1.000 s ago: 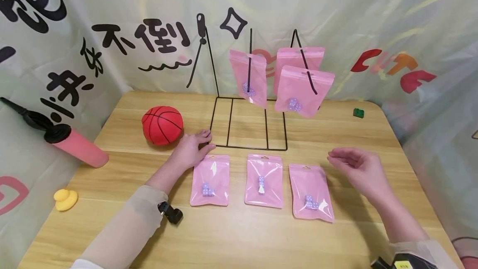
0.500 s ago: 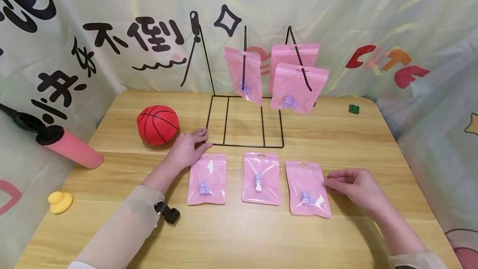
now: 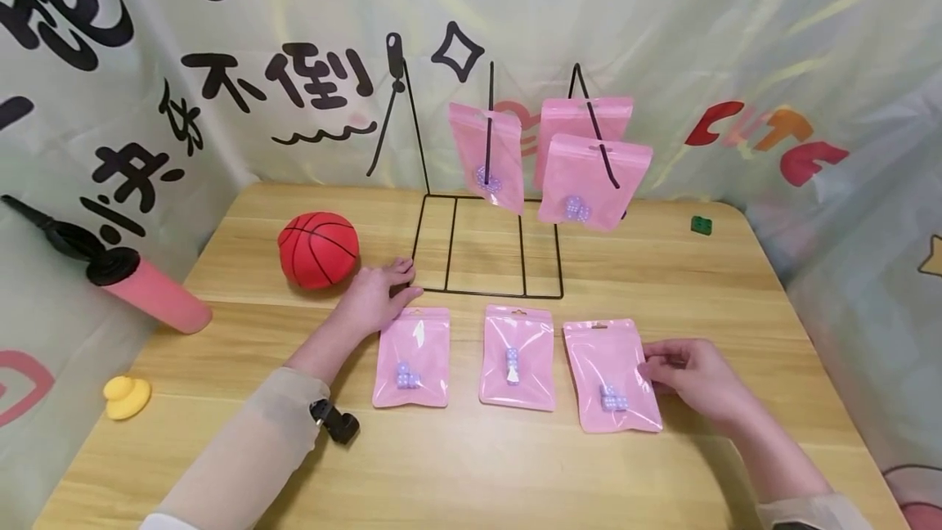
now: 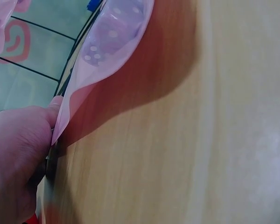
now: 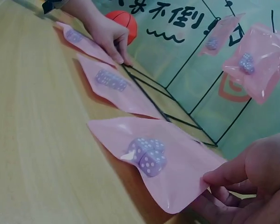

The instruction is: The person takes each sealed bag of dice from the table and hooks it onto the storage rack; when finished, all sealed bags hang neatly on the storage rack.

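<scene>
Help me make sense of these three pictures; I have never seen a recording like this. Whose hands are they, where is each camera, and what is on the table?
A person works with two bare hands and wears three cameras. The head view looks down on a wooden table. The other two views come from the wrists. The right hand pinches the edge of the right pink bag, which holds purple dice. The left hand rests by the corner of a black wire rack, touching the left pink bag. A middle pink bag lies between them, and three more hang on the rack. Nearby are a red ball, a pink pump and a yellow duck.
</scene>
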Available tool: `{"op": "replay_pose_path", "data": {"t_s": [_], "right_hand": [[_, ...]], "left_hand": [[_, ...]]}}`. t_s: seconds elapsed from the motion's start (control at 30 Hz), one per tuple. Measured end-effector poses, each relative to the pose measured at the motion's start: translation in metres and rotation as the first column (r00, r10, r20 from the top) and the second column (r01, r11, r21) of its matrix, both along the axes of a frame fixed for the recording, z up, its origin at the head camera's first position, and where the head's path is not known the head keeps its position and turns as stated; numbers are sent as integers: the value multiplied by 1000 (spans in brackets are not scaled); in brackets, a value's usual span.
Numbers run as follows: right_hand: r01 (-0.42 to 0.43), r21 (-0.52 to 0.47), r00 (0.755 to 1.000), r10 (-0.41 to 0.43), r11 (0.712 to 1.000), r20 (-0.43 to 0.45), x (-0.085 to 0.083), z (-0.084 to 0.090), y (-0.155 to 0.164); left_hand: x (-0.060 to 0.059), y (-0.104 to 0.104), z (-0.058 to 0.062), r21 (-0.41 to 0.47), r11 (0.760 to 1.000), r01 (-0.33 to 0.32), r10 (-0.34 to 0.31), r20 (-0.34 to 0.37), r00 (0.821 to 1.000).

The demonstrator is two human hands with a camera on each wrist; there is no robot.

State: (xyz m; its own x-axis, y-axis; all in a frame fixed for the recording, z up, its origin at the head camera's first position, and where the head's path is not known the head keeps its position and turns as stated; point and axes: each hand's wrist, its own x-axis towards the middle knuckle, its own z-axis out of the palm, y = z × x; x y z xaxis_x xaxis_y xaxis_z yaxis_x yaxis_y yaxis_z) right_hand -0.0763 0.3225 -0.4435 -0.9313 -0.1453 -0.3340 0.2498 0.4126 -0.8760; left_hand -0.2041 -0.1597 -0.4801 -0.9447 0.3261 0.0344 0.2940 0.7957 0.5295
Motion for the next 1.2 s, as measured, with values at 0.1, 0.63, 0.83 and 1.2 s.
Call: {"op": "replay_pose_path", "data": {"t_s": [0.1,0.63,0.83,1.2], "right_hand": [[-11,-3,1000,11,1000,5,0,5,0],[46,139,951,-1,989,-308,-12,35,-12],[70,137,917,-10,988,-399,-22,55,-23],[50,98,888,1,994,-460,-40,85,-53]], "left_hand": [[0,1,0,-1,1000,-2,2,5,1000],[0,0,-1,-1,1000,-2,2,1,1000],[-1,0,1,3,1000,2,-2,-9,1000],[0,1,-1,-5,1000,-1,1,-5,1000]]}}
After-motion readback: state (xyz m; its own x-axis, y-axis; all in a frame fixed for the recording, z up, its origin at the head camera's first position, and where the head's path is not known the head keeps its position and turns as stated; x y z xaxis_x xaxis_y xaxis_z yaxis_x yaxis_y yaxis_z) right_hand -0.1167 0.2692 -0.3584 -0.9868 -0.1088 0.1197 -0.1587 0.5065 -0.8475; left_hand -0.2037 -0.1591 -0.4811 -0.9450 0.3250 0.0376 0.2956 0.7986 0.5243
